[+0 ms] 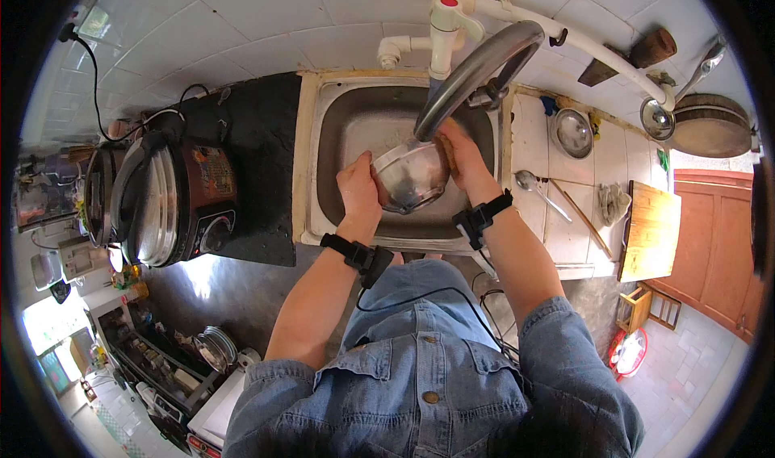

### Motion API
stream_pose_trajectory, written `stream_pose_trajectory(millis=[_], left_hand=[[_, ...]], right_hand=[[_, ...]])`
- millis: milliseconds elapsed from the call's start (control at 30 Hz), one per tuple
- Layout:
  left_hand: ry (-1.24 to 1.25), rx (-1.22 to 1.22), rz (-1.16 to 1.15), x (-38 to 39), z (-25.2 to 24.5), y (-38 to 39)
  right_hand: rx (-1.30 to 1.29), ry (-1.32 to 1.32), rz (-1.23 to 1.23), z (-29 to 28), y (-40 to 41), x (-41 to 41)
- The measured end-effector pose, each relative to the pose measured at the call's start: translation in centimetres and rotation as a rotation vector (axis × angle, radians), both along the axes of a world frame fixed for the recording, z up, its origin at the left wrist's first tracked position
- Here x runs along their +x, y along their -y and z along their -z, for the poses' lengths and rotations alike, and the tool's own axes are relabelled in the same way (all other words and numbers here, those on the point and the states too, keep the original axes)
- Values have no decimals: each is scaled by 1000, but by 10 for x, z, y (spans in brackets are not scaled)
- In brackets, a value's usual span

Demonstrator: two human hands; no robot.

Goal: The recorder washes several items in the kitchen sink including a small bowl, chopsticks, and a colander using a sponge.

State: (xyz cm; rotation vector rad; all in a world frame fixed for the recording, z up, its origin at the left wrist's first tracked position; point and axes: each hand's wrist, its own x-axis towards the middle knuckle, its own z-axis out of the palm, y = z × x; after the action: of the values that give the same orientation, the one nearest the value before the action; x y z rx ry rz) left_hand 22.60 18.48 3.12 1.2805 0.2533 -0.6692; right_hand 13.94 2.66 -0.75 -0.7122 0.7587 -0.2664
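Observation:
A stainless steel bowl (412, 182) is held tilted over the metal sink (357, 131), its shiny side towards me. My left hand (359, 187) grips the bowl's left side, thumb up along the wall. My right hand (465, 158) is at the right side, with a brownish pad or sponge (448, 149) between it and the bowl; its fingers are partly hidden behind the faucet spout. The curved metal faucet (478, 76) ends just above the bowl's upper edge. Whether water is running cannot be told.
An electric pressure cooker (175, 201) stands on the black counter (263, 173) at left. On the tiled counter at right lie a metal bowl (572, 133), a ladle (527, 181), a wooden stick (581, 216), a cloth (613, 204) and a wooden board (651, 233). A white pipe (581, 45) runs along the wall.

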Motion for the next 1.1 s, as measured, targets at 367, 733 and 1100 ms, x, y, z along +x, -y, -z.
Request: stream_pose_trajectory(millis=[367,733,1100], left_hand=[[-136,-88,21,13,14,-2],[762,805,262,-11,9,21],[69,193,159,3,-7,-10]], right_hand=[[414,173,63,4,-18,-20],[-1390,-37,12,-36,-58,7],[-457,-93,-45,-6,-6,19]])
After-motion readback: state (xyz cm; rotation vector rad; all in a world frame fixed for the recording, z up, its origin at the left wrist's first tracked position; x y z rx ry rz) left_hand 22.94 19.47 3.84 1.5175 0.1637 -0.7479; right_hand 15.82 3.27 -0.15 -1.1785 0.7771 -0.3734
